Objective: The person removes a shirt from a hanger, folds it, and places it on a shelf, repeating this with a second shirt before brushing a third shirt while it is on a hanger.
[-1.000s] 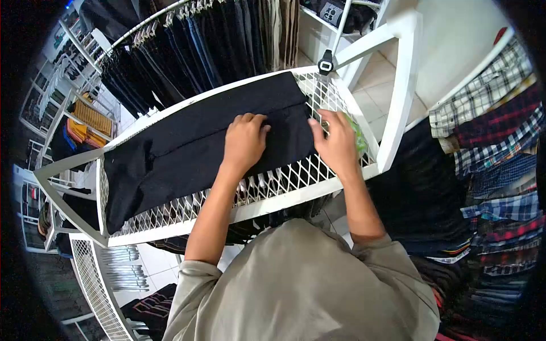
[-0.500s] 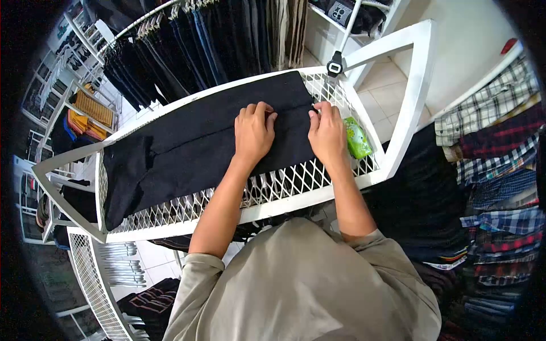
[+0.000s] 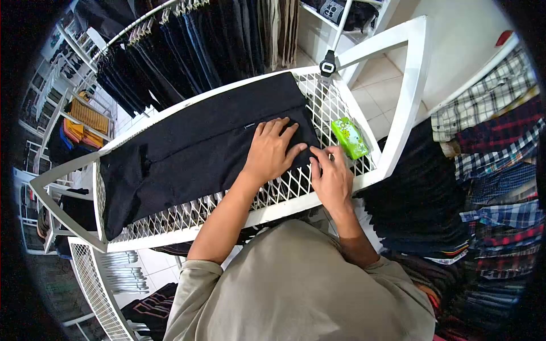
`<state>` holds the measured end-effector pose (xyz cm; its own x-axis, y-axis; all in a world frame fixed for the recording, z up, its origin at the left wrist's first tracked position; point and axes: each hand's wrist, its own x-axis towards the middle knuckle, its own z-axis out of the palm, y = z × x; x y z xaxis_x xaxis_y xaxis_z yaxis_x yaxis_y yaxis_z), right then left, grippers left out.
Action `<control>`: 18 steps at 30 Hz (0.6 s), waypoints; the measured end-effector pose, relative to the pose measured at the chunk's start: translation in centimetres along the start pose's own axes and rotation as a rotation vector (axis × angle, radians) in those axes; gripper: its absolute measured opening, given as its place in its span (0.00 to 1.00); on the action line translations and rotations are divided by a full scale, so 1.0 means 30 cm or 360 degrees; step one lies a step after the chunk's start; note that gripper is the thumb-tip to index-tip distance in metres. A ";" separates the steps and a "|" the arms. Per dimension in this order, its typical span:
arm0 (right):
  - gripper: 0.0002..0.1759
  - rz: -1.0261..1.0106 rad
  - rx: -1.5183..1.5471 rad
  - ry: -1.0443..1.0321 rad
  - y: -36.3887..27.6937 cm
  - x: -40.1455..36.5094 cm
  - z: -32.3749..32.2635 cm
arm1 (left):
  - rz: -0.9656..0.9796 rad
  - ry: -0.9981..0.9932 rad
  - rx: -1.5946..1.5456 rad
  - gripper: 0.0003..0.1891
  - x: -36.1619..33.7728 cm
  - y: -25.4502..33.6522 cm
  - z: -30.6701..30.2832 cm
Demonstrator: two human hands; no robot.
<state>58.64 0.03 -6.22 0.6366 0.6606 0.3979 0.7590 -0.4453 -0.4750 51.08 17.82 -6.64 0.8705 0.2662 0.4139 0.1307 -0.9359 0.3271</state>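
A long black garment (image 3: 199, 136) lies folded lengthwise on the white mesh rack (image 3: 364, 181). A seam or fold line runs along it, and a small white mark shows near its middle. My left hand (image 3: 273, 149) rests flat on its right part, fingers spread. Lower down, at the garment's near right corner, is my right hand (image 3: 331, 177); its fingers are curled, with index finger and thumb at the cloth's edge. Close to the right hand on the mesh sits a bright green packet (image 3: 350, 138). A black digital watch (image 3: 327, 64) is at the rack's far right corner.
Behind the rack hangs a row of dark trousers (image 3: 187, 54). On the right are plaid shirts (image 3: 500, 136) and a stack of dark clothes (image 3: 421, 199). The rack's raised white frame (image 3: 414, 74) stands at its right end. White hangers (image 3: 122, 273) hang below left.
My right hand has moved toward me, from the garment's right edge to its near corner. My left hand has shifted right and flattened with spread fingers. The green packet shows more fully.
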 end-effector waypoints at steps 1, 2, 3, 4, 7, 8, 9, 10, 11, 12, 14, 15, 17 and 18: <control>0.13 0.0019 -0.0065 -0.0043 0.002 -0.003 0.004 | 0.0003 0.0002 0.0000 0.28 -0.004 0.004 -0.001; 0.14 0.0015 -0.0092 -0.0035 0.005 -0.005 0.009 | 0.0017 0.0029 0.0008 0.30 -0.009 0.010 -0.001; 0.14 0.0006 -0.0120 -0.0028 0.005 -0.004 0.011 | 0.0029 0.0059 0.0018 0.32 -0.010 0.013 -0.002; 0.14 -0.0003 -0.0120 -0.0026 0.004 -0.002 0.010 | 0.0009 0.0014 0.0026 0.35 -0.012 0.009 0.005; 0.15 0.0062 -0.0152 -0.0070 -0.008 -0.004 0.001 | 0.0015 0.0036 0.0059 0.38 -0.020 0.014 0.004; 0.15 0.0076 -0.0181 -0.0089 -0.012 -0.005 -0.003 | -0.0009 -0.0018 0.0059 0.41 -0.022 0.009 0.008; 0.15 0.0092 -0.0211 -0.0107 -0.014 -0.005 -0.007 | -0.0008 -0.0015 0.0060 0.41 -0.022 0.010 0.006; 0.15 0.0080 -0.0234 -0.0131 -0.009 -0.006 -0.008 | -0.0014 -0.0030 0.0059 0.42 -0.023 0.014 0.004; 0.15 0.0079 -0.0236 -0.0129 -0.006 -0.007 -0.010 | -0.0019 -0.0044 0.0058 0.43 -0.025 0.018 0.004; 0.15 0.0069 -0.0276 -0.0154 -0.003 -0.008 -0.011 | -0.0018 -0.0041 0.0058 0.43 -0.026 0.018 0.006; 0.13 0.0035 -0.0284 -0.0135 -0.002 -0.003 -0.019 | -0.0007 -0.0067 0.0108 0.45 -0.029 0.017 0.012; 0.13 0.0034 -0.0285 -0.0135 0.000 0.004 -0.032 | -0.0007 -0.0065 0.0107 0.45 -0.029 0.020 0.012; 0.11 -0.0007 -0.0257 -0.0290 -0.002 0.037 -0.068 | -0.0024 -0.0069 0.0108 0.43 -0.032 0.027 0.011; 0.09 -0.0014 -0.0182 -0.0277 -0.031 0.072 -0.109 | -0.0025 -0.0068 0.0109 0.43 -0.035 0.035 0.009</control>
<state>59.75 -0.09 -2.36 0.6044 0.7547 0.2553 0.7811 -0.4983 -0.3762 50.44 16.50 -6.97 0.8874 0.2723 0.3719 0.1753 -0.9456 0.2739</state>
